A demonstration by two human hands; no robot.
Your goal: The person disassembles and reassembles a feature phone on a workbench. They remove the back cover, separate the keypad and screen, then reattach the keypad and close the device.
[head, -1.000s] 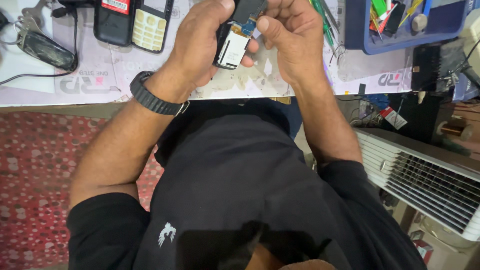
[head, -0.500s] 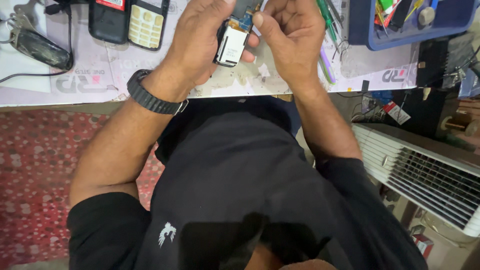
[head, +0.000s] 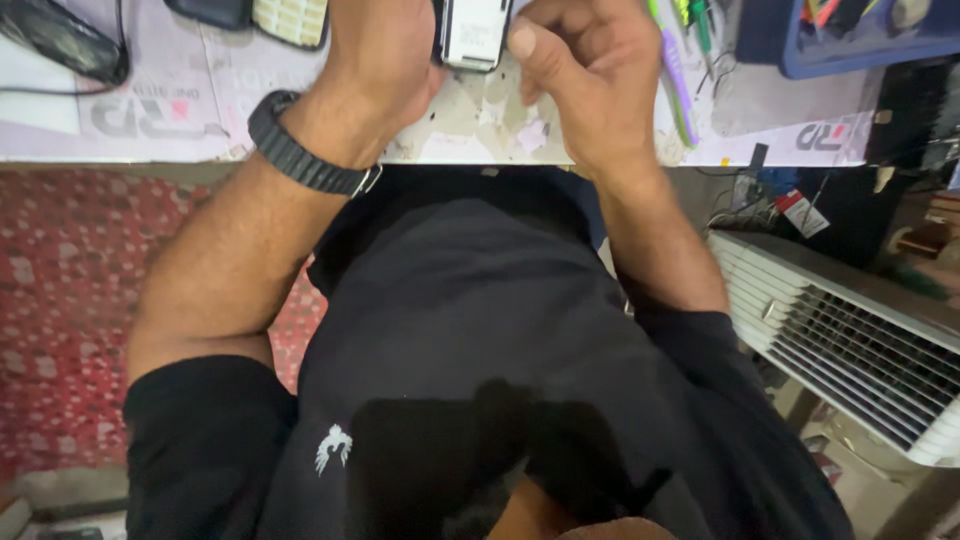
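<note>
A small white and black device (head: pixel 474 35) sits at the top middle of the frame, cut off by the edge. The left hand (head: pixel 385 50) is wrapped around its left side and grips it. The right hand (head: pixel 590 75) is curled just beside its right side, thumb touching its corner. A black watch (head: pixel 300 150) is on the left wrist. Both hands are over a white worktable (head: pixel 180 110). A blue tray (head: pixel 850 40) is at upper right, a white fan grille (head: pixel 850 340) at lower right.

Phone (head: pixel 474 32) between hands, above table (head: pixel 150 125)
</note>
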